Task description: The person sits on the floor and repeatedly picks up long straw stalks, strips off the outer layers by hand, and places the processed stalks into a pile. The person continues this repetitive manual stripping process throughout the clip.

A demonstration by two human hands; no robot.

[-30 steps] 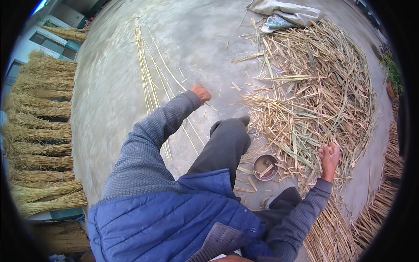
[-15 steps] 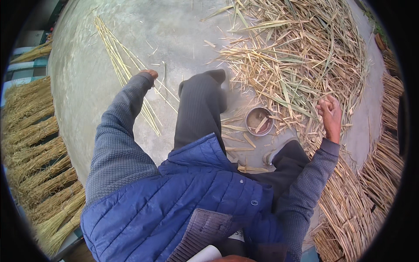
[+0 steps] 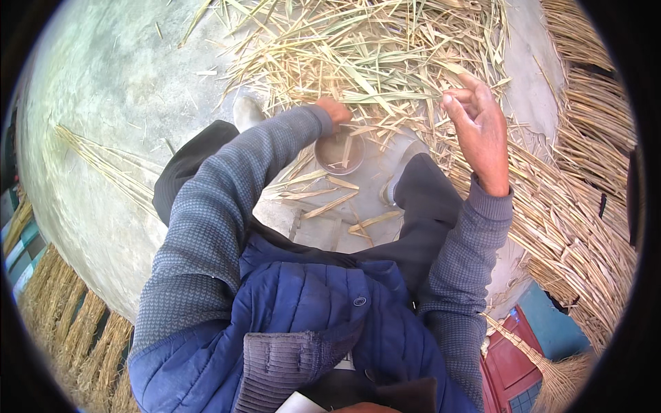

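My left hand (image 3: 335,112) has changed place. Half a second ago it was at the thin stalks (image 3: 110,168) on the floor to my left; now it is across my body, at the far rim of the round bowl (image 3: 328,155), where the dry leaf pile (image 3: 385,55) begins. So the stalks are left out of my reach for the present, and the work of this hand is, as I judge, at the bowl. Its fingers point away from me and are small in the view, so I cannot tell if they are clenched or grasp something.

My right hand (image 3: 482,124) is raised over the right part of the pile, as before, but its fingers are more spread: loosely bent, thumb toward the left, and I see nothing held in them.

The bowl is on the floor between my feet, with its mouth upward; being round, it has no long axis. In it, one pale strip (image 3: 346,151) points away from me, leaning slightly to the right. The stalks have their long axis from the far left toward my left knee (image 3: 189,172), which hides their near ends. Between the bowl and me, some loose leaf pieces (image 3: 330,205) lie mostly crosswise.
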